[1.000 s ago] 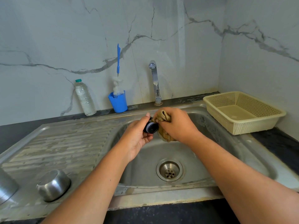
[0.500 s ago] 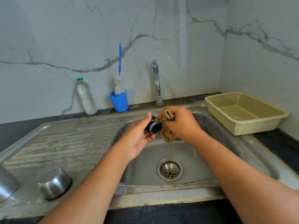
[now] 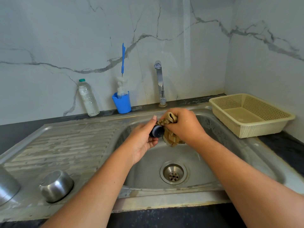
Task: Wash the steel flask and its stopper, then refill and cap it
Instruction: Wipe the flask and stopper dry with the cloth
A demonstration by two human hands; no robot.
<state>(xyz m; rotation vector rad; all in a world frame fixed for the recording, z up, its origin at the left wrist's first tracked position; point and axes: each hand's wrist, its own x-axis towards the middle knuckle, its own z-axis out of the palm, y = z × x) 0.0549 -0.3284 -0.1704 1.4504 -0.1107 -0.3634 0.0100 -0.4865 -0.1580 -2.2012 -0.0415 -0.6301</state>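
Over the sink basin [image 3: 205,162] the left hand [image 3: 143,142] held the dark stopper [image 3: 157,131] in a pinching grip. The stopper's axis lay roughly level, and its free end pointed right, touching the tan cloth [image 3: 171,137] clenched in the right hand [image 3: 184,125]. What seemed the steel flask [image 3: 6,188] lay well apart, far left.

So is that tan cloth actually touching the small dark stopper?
Touching. The head view shows the cloth, bunched in the right hand, lying against the stopper with no gap.

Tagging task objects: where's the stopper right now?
In the head view, centre frame: the left hand holds the stopper over the sink, against the cloth gripped by the right hand, in front of the tap.
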